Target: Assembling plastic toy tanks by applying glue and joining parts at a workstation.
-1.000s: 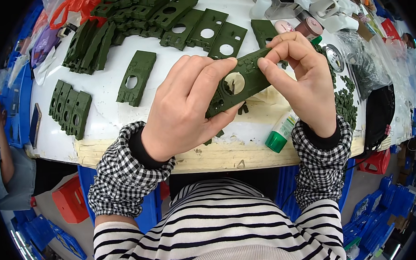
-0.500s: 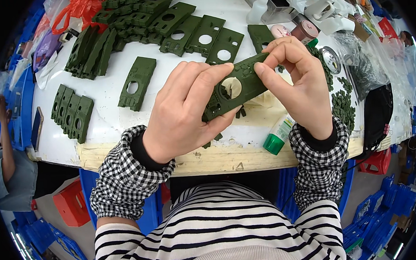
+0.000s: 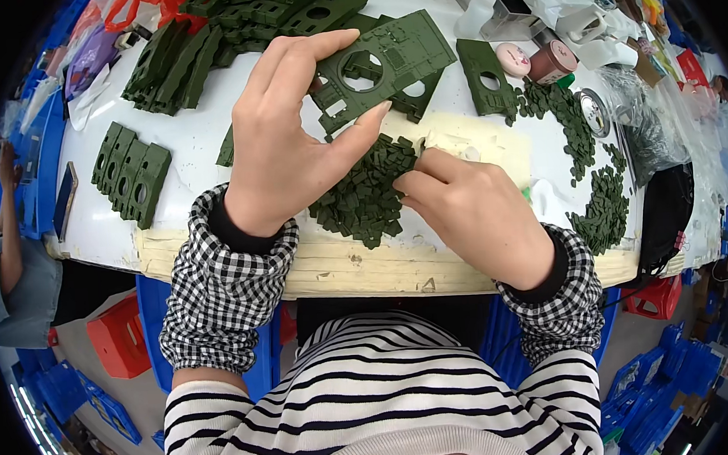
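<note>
A dark green plastic model hull plate (image 3: 407, 50) with a round hole is pinched by its near-left end between the thumb and fingers of my left hand (image 3: 271, 141). It is held tilted above other plates on the table. My right hand (image 3: 488, 216) is at the right edge of a heap of small dark green parts (image 3: 358, 199), its thumb and fingertips drawn together. Whether a part is between those fingertips is too small to tell. A pale yellow patch (image 3: 501, 148) of the tabletop shows beyond my right hand.
Stacked green plates (image 3: 264, 17) fill the far left, and a short row of plates (image 3: 132, 175) lies at left. Another plate (image 3: 488, 78) rests by a pinkish-brown jar (image 3: 552, 62). More small parts (image 3: 600, 209) are at right, near a round metal lid (image 3: 593, 113) and clear plastic bags (image 3: 635, 86).
My right hand has let go of the hull plate and come down to the heap of small parts. My left hand has carried the plate farther from me. The view has shifted slightly.
</note>
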`<state>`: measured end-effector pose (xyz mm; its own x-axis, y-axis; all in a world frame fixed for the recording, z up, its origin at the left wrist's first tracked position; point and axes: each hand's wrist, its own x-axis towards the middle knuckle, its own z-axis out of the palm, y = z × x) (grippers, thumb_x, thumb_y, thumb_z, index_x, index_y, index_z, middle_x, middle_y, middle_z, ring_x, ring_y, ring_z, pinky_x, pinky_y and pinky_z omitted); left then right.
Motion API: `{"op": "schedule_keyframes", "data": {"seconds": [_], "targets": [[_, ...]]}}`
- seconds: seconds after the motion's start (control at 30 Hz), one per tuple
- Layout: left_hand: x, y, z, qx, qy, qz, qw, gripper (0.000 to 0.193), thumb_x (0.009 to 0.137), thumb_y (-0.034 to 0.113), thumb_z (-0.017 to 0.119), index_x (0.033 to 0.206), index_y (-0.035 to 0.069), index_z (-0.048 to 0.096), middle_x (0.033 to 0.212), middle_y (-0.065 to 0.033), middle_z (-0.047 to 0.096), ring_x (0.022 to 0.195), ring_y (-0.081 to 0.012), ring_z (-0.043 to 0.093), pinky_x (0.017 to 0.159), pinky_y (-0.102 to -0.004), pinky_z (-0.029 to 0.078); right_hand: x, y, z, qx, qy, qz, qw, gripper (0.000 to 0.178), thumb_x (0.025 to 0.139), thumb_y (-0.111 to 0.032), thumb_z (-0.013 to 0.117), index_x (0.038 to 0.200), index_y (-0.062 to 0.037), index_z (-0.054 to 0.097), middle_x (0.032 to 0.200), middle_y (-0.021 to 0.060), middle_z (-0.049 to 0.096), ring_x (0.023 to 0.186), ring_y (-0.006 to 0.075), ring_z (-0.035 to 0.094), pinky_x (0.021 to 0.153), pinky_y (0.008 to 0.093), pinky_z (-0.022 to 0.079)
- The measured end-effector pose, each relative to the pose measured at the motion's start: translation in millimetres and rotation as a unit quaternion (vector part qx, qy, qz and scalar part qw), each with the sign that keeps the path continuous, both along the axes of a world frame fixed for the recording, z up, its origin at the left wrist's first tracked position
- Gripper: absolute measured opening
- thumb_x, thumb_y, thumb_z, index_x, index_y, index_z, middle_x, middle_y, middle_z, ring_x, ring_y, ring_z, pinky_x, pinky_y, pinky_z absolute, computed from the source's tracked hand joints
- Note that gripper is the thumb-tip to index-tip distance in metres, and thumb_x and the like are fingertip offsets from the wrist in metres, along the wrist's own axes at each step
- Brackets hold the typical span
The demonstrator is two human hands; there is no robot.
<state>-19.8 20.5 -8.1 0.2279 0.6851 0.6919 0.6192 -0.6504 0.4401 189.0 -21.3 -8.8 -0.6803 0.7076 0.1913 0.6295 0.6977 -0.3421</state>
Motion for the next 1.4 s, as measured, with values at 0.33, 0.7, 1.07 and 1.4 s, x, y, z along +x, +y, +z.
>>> {"op": "schedule_keyframes", "data": {"seconds": [0.33, 0.7, 1.07, 1.4], "targets": [[0, -2, -4, -0.037, -0.018, -0.01, 0.999, 0.053, 0.072, 0.007, 0.08, 0.119, -0.001, 0.057, 0.103, -0.0094, 0.065, 0.092, -0.0158, 0.064, 0.079, -0.027, 0.051, -11, -4, -12, 0.076, -0.062, 0.008, 0.995, 0.006, 0.072, -0.004, 0.061, 0.076, -0.0022, 0.057, 0.076, 0.0084, 0.055, 0.066, 0.0211, 0.066, 0.053, 0.0318, 0.053], [-1, 2, -8, -0.027, -0.038, -0.018, 0.999, 0.052, 0.076, 0.003, 0.078, 0.121, -0.004, 0.054, 0.106, -0.0103, 0.064, 0.094, -0.0141, 0.065, 0.082, -0.0258, 0.053, -16, -7, -16, 0.027, -0.07, -0.029, 0.997, 0.009, 0.082, -0.004, 0.061, 0.088, -0.0019, 0.055, 0.083, 0.0113, 0.055, 0.062, 0.0282, 0.063, 0.053, 0.0371, 0.051], [-6, 4, -12, -0.036, -0.055, -0.023, 0.998, 0.051, 0.078, 0.002, 0.076, 0.123, -0.004, 0.053, 0.108, -0.0113, 0.064, 0.093, -0.0129, 0.065, 0.08, -0.0241, 0.053, -16, -6, -15, 0.079, 0.004, 0.027, 0.997, 0.014, 0.074, -0.005, 0.061, 0.087, -0.0044, 0.054, 0.071, 0.0053, 0.053, 0.068, 0.0197, 0.064, 0.053, 0.0307, 0.052], [-6, 6, -13, -0.028, -0.048, -0.023, 0.998, 0.051, 0.078, 0.003, 0.077, 0.123, -0.003, 0.053, 0.108, -0.0105, 0.065, 0.094, -0.0124, 0.065, 0.08, -0.024, 0.053, -13, -9, -14, 0.083, 0.034, 0.046, 0.995, 0.013, 0.071, -0.005, 0.062, 0.084, -0.0047, 0.063, 0.077, 0.0052, 0.059, 0.071, 0.02, 0.064, 0.059, 0.0321, 0.052]]}}
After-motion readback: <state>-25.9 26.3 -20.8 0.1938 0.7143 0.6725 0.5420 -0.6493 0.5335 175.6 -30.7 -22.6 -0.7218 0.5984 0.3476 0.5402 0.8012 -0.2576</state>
